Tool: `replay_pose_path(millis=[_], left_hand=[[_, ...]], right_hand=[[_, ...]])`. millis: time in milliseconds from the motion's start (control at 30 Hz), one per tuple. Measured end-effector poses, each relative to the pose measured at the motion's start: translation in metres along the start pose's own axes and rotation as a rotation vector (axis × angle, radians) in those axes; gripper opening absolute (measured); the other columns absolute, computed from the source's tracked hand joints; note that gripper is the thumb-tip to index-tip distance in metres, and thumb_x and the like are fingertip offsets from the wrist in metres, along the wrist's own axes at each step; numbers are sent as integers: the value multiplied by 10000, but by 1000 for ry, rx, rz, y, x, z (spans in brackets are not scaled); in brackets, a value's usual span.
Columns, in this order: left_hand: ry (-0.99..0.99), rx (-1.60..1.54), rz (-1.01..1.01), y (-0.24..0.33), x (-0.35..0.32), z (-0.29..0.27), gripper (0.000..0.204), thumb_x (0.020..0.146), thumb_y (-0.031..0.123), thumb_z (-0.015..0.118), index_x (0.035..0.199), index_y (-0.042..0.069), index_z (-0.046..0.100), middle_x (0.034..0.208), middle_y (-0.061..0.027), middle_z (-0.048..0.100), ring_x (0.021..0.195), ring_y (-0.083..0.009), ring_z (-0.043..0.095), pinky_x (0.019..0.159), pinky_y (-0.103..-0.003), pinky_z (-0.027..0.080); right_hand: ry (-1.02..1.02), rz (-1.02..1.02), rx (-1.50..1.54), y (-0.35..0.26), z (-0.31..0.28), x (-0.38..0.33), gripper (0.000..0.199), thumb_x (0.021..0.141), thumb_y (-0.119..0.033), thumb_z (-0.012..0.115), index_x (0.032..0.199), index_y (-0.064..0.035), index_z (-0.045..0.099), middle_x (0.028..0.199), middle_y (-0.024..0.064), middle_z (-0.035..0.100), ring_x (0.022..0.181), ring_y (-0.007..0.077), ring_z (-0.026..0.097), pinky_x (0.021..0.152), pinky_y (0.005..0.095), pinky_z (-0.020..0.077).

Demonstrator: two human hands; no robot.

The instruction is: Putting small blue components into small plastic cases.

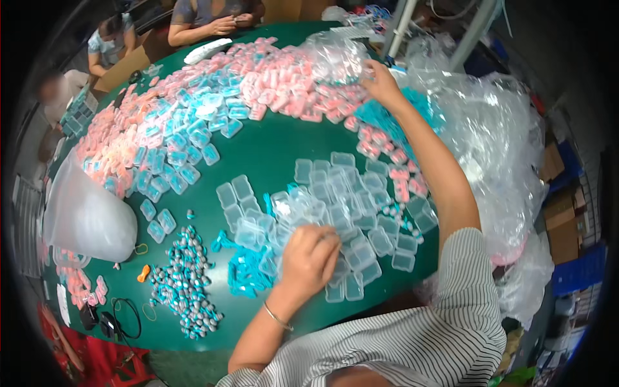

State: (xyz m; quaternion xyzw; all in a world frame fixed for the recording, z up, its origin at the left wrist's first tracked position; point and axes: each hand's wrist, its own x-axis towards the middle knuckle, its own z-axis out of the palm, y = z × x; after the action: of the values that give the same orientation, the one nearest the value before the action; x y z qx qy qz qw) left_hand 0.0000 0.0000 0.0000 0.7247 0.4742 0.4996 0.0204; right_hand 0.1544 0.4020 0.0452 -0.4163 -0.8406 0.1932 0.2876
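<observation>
The left hand (309, 258) bends its fingers down at the near edge of a pile of clear plastic cases (342, 216); whether it grips one I cannot tell. The pile spreads ahead of that hand and to its right. Each case looks light and stiff, with smooth walls likely to slip and thin lids that could crack, so a pinch across two opposite side walls should suit better than pressing on a lid. Just left of the hand lie teal pieces (248, 269), and farther left a heap of small silver-and-teal parts (184, 280). Well ahead and to the right, the right hand (383, 85) reaches beside a clear bag (335, 57), fingers bent, their hold unclear; the bag looks soft and crinkly, easiest taken by a gathered edge. Pink cases (274, 84) lie left of it, blue cases (180, 145) beyond those
</observation>
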Motion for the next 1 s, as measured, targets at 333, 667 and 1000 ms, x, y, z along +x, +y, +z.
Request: replay_pose_path(millis=[333,667,1000], left_hand=[[122,-52,-130,-11,15,-31,220,682,-15,716,894,19,666,939,-112,657,799,-277,604,681,-357,488],[352,-1049,-769,-43,57,-57,768,908,237,688,1508,99,228,1315,-96,473,1059,-195,565,780,-321,527],[479,-892,-802,-77,60,-58,227,958,189,596,1145,61,590,971,-3,594,891,-113,583,730,-303,515]], right_hand=[[269,231,-47,22,56,100,582,736,-235,711,1273,-52,584,1132,199,660,1072,326,629,933,402,478],[235,-319,190,-168,47,-71,400,772,-145,737,1109,28,610,917,125,652,747,214,631,656,323,499],[-6,-593,111,-181,46,-201,337,807,-105,724,1115,-10,626,958,122,656,846,259,648,749,352,519]])
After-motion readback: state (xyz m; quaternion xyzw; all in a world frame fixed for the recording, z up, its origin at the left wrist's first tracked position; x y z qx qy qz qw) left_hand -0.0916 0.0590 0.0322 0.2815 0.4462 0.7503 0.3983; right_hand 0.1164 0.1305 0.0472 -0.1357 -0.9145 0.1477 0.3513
